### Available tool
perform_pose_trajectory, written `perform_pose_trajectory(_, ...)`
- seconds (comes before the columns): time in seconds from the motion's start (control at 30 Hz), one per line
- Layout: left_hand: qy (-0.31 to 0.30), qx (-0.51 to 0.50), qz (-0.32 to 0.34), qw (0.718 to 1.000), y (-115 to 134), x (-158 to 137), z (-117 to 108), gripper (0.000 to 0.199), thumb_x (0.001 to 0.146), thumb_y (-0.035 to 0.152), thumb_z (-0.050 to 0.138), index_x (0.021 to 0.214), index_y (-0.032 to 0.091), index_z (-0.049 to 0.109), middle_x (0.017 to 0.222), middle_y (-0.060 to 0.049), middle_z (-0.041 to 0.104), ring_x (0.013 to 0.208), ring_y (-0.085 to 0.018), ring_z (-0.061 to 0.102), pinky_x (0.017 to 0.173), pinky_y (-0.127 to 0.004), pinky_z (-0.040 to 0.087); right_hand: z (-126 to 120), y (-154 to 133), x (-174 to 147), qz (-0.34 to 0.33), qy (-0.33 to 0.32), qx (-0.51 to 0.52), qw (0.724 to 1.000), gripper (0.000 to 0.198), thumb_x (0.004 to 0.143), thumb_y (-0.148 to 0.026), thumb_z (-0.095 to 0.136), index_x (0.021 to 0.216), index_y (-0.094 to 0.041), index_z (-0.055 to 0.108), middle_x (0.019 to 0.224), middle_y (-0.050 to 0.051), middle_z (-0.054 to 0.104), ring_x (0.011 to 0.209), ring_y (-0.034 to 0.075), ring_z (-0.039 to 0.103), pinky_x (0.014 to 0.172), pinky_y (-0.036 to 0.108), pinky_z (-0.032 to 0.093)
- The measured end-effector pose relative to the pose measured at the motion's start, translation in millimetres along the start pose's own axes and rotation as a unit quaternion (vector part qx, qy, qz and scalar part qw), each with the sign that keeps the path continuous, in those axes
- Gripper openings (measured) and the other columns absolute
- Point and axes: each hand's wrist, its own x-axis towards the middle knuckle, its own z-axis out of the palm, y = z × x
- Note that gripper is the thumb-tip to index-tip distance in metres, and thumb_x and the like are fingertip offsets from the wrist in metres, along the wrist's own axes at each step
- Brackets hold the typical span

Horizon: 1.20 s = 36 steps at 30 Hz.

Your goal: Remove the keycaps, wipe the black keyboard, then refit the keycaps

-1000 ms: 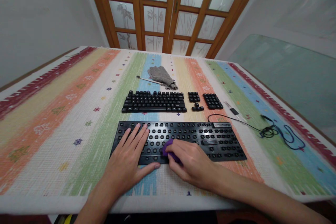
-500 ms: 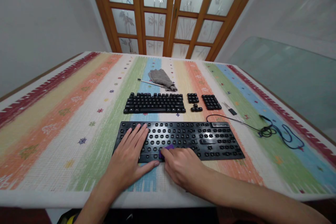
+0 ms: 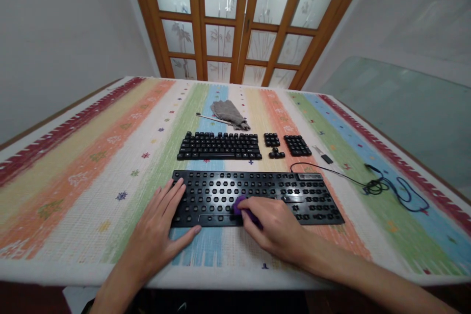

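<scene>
Purple wad (image 3: 240,204) on keyboard base (image 3: 259,190), six o'clock on the surface (image 3: 88,206)
Right hand (image 3: 274,223) pinches the wad; left hand (image 3: 154,228) lies spread at the base's nine o'clock; hard pushing could skid it.

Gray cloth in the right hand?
No, the gray cloth lies beyond the loose keycaps, while the right hand holds a purple item on the keyboard.

Right hand (image 3: 274,223) hides most of purple cloth (image 3: 240,204); left hand (image 3: 156,228) partly covers left edge of keyboard (image 3: 255,192). Far doors (image 3: 238,24) cut off.
</scene>
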Motion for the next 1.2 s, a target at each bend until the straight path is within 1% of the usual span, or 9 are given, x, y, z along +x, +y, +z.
perform_pose_trajectory(0.13,0.001,-0.014,-0.002,1.0,-0.4,-1.3,-0.4,0.076,0.091,0.049,0.057,0.152,0.019,0.025,0.153,-0.015,0.04,0.142,-0.034,0.036,0.113,-0.058,0.038,15.8,-9.1,6.6,-0.046,-0.021,-0.034,0.998,0.02,0.094,-0.016,0.045,0.101,-0.014,0.063,0.083,0.007,0.07,0.07,0.018,0.065,0.062,0.028,0.045)
perform_pose_trajectory(0.3,-0.002,-0.023,0.006,1.0,1.3,-2.0,0.7,0.074,0.091,0.045,0.057,0.152,0.017,0.025,0.153,-0.016,0.04,0.143,-0.034,0.035,0.113,-0.057,0.039,33.0,-18.8,21.4,-0.077,-0.077,-0.065,0.992,0.017,0.094,-0.016,0.047,0.101,-0.013,0.062,0.088,0.008,0.07,0.073,0.018,0.064,0.06,0.028,0.042)
perform_pose_trajectory(0.47,-0.005,-0.031,-0.002,1.0,0.6,-5.1,1.7,0.073,0.091,0.043,0.058,0.152,0.018,0.025,0.154,-0.015,0.038,0.144,-0.034,0.033,0.113,-0.056,0.039,36.2,-30.0,34.6,-0.063,-0.168,-0.102,0.978,0.011,0.093,-0.015,0.05,0.093,-0.014,0.06,0.083,0.008,0.068,0.07,0.018,0.063,0.056,0.027,0.038)
perform_pose_trajectory(0.6,-0.005,-0.038,-0.006,0.999,0.1,-5.4,2.0,0.074,0.091,0.043,0.059,0.152,0.018,0.025,0.154,-0.015,0.039,0.144,-0.034,0.033,0.113,-0.056,0.039,37.8,-37.0,35.9,-0.042,-0.194,-0.14,0.97,0.007,0.091,-0.012,0.051,0.093,-0.015,0.057,0.081,0.009,0.069,0.066,0.02,0.065,0.051,0.029,0.037)
perform_pose_trajectory(0.83,-0.004,-0.043,-0.014,0.999,-0.5,-5.6,2.5,0.071,0.091,0.043,0.058,0.151,0.018,0.028,0.153,-0.015,0.04,0.143,-0.034,0.035,0.112,-0.055,0.041,48.0,-44.9,38.4,-0.033,-0.195,-0.19,0.962,0.004,0.091,-0.013,0.05,0.091,-0.015,0.053,0.073,0.01,0.067,0.059,0.021,0.065,0.046,0.029,0.036)
perform_pose_trajectory(0.97,-0.003,-0.04,-0.004,0.999,-2.8,-5.9,2.9,0.072,0.091,0.043,0.058,0.151,0.018,0.028,0.153,-0.015,0.04,0.144,-0.034,0.034,0.111,-0.055,0.042,39.3,-42.6,47.9,-0.039,-0.198,-0.177,0.963,0.007,0.089,-0.017,0.05,0.089,-0.014,0.056,0.073,0.009,0.067,0.053,0.019,0.062,0.045,0.028,0.032)
perform_pose_trajectory(1.03,0.004,-0.04,0.002,0.999,-1.3,-4.9,0.8,0.07,0.091,0.041,0.058,0.151,0.018,0.028,0.153,-0.014,0.041,0.144,-0.034,0.032,0.113,-0.057,0.039,31.2,-40.1,52.6,-0.017,-0.188,-0.147,0.971,0.012,0.09,-0.021,0.049,0.091,-0.013,0.057,0.071,0.008,0.068,0.052,0.018,0.06,0.047,0.028,0.035)
perform_pose_trajectory(1.1,0.011,-0.05,0.011,0.999,4.3,-2.5,-2.5,0.068,0.092,0.038,0.058,0.15,0.02,0.029,0.151,-0.013,0.043,0.144,-0.035,0.031,0.114,-0.059,0.036,23.3,-38.6,56.8,-0.007,-0.16,-0.082,0.984,0.014,0.091,-0.022,0.047,0.094,-0.014,0.058,0.073,0.006,0.068,0.057,0.017,0.06,0.054,0.028,0.041)
perform_pose_trajectory(1.2,0.01,-0.099,0.012,0.995,20.3,3.6,-6.2,0.067,0.089,0.036,0.059,0.149,0.021,0.031,0.148,-0.013,0.047,0.141,-0.034,0.038,0.112,-0.055,0.041,15.4,-40.5,62.2,-0.044,-0.082,0.061,0.994,0.017,0.093,-0.019,0.042,0.101,-0.016,0.057,0.089,0.006,0.069,0.077,0.017,0.062,0.072,0.03,0.049)
